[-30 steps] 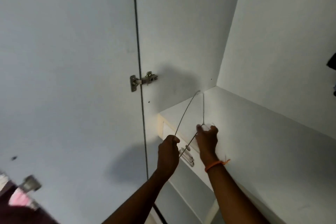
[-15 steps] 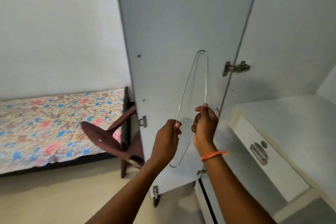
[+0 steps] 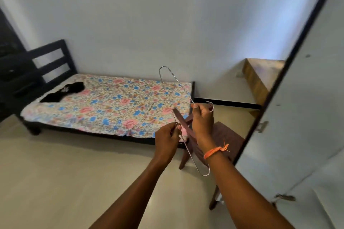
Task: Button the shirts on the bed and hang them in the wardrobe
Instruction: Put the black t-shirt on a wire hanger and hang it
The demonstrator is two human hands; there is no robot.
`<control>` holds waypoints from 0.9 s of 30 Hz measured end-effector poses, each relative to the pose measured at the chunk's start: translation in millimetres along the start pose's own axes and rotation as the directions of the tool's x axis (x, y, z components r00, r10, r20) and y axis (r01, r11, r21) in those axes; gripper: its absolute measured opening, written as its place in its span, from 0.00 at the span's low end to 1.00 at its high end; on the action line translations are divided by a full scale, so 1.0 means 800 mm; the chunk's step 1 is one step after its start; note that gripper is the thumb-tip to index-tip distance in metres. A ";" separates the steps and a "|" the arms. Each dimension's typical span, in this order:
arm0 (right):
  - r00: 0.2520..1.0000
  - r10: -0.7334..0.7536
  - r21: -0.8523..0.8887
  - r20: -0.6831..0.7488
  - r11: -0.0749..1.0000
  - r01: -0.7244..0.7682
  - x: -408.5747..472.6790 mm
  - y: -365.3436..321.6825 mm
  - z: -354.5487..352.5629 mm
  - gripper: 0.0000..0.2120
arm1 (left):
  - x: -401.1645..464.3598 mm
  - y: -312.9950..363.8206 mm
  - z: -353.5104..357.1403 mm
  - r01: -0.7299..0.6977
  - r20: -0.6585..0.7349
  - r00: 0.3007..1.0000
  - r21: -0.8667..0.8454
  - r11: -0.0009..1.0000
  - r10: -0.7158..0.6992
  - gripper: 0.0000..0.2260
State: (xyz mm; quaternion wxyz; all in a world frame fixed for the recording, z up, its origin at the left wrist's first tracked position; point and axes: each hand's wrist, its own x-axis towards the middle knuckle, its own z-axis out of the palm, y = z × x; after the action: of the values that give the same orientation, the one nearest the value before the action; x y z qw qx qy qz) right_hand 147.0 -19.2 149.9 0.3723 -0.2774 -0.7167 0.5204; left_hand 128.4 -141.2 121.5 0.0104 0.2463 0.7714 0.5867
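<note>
Pale walls and a cream floor frame a small bedroom seen from the head camera. Toward ten o'clock stands a low dark bed under a flowered sheet, with a black shirt crumpled near its headboard end. At the middle, both hands hold a wire hanger tilted on end, one narrow loop up at twelve o'clock, the other down at five. The left hand pinches the long straight side between curled fingers and thumb. The right hand, an orange thread round its wrist, grips the other side near the hook, fingers curled. Behind the hands, a reddish wooden chair stands just beside the bed's foot. At three o'clock the white wardrobe door hangs open.
</note>
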 end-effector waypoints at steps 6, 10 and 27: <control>0.998 -0.011 -0.116 0.064 0.993 0.018 0.020 0.005 0.161 0.12 | 0.074 -0.074 -0.100 0.143 -0.043 0.989 0.009 0.990 -0.142 0.08; 0.967 -0.120 -0.124 0.226 0.981 0.150 0.056 0.014 0.279 0.10 | 0.144 -0.136 -0.163 0.257 -0.104 0.961 -0.020 0.966 -0.258 0.09; 0.779 -0.233 0.042 0.582 0.965 0.258 0.233 -0.047 0.852 0.18 | 0.552 -0.362 -0.522 0.438 -0.488 0.714 -0.247 0.864 -0.501 0.06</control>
State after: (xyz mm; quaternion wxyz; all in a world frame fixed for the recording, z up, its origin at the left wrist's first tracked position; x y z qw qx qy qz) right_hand -519.7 -252.2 107.5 0.1939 -0.0165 -0.8362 0.5128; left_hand -493.3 -399.2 108.4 -0.0432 -0.1332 0.7452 0.6520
